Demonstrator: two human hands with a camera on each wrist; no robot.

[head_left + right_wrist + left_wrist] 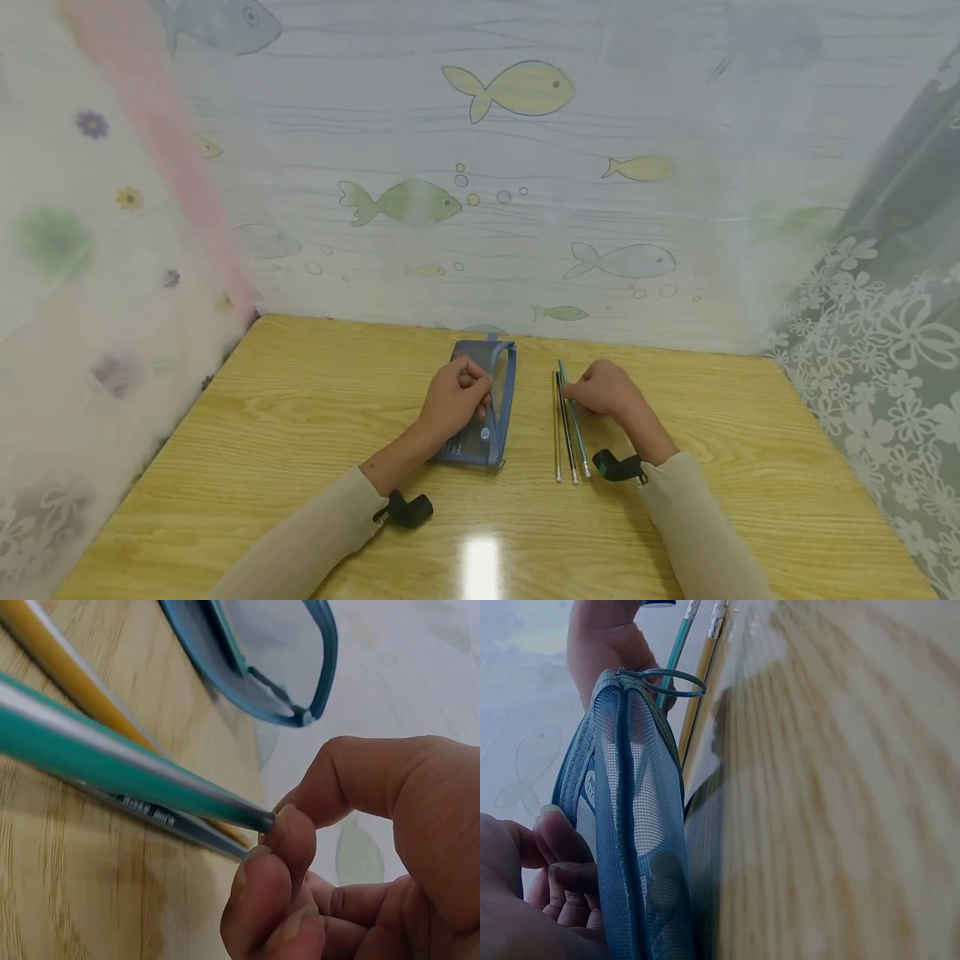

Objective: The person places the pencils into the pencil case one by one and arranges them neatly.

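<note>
A blue mesh pencil case (472, 433) lies on the table with its zip side gaping towards the right. My left hand (456, 392) is over it, thumb and fingers curled at the edge of the opening and pinching it. To the right, my right hand (606, 390) pinches a teal pencil (578, 437) between thumb and fingertips; the right wrist view shows the pencil (135, 761) running to those fingertips. Beside it lie a black pencil (567, 433) and a yellow pencil (557, 433), eraser ends towards me. The left wrist view shows the case's zip (622, 772) close up.
The wooden table (315, 400) carries the case and pencils. Behind it hangs a fish-patterned sheet (420, 275), with a lace curtain (900, 350) on the right. Each wrist wears a black camera, one on the left (410, 509) and one on the right (617, 466).
</note>
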